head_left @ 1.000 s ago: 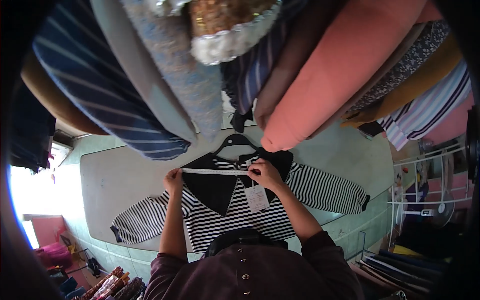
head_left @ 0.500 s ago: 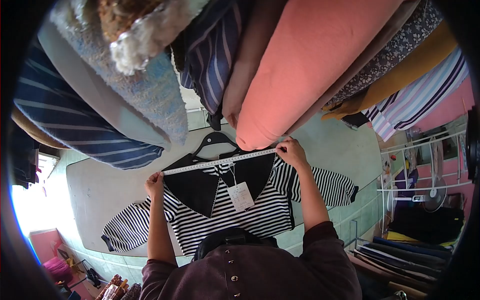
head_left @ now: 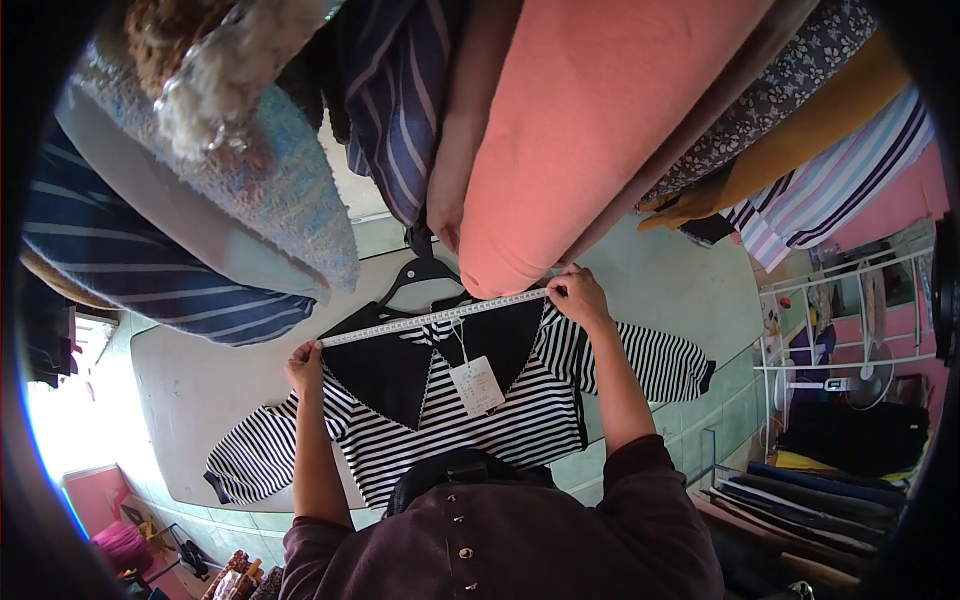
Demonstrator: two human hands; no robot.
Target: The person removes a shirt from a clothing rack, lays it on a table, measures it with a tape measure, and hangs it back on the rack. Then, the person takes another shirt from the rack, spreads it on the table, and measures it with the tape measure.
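Spanning grip (head_left: 305, 367) to grip (head_left: 577, 296) — tape (head_left: 435, 317)

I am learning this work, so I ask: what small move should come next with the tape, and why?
Probably hold the tape still and read its mark at the right hand. It looks straight across the black collar, pinched by the left hand and the right, though its numbers are too small to read here.

Two hands (head_left: 304, 369), one tape (head_left: 435, 317), one black-collared top (head_left: 415, 450), one tag (head_left: 478, 386), one black hanger (head_left: 412, 272) show.
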